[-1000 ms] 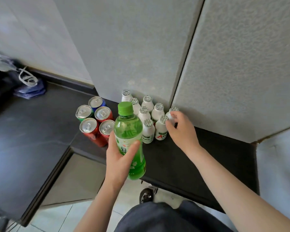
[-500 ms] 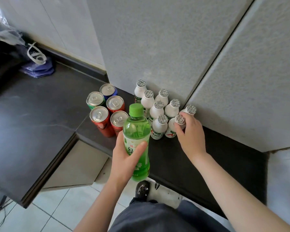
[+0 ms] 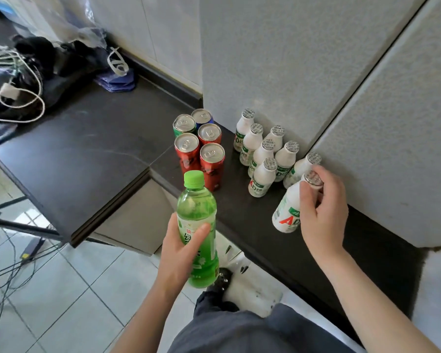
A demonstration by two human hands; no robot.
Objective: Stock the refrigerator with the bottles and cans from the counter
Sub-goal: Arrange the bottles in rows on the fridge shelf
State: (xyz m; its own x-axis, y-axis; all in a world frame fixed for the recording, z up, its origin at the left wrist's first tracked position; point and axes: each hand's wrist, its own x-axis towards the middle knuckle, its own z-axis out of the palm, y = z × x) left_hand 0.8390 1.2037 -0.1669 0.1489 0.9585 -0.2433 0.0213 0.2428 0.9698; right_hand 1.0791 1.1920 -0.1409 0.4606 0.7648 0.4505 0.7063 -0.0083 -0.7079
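The left hand (image 3: 178, 253) wraps around an upright green bottle (image 3: 197, 217), out past the table (image 3: 87, 154) edge. The right hand (image 3: 322, 212), fingers curled, grips a tilted white bottle (image 3: 288, 210) by its neck, just beside the standing bottles (image 3: 261, 161).

Pale tiled wall (image 3: 173, 34) behind — glossy light floor tiles (image 3: 61, 289) below.

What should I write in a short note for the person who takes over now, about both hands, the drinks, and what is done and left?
Left hand holds the green plastic bottle with green cap clear of the black counter.
Right hand grips a small white foil-capped bottle, tilted.
Seven more small white bottles and five metal cans stand on the counter.
Done: two drinks in hand.
Left: stocking all of them.
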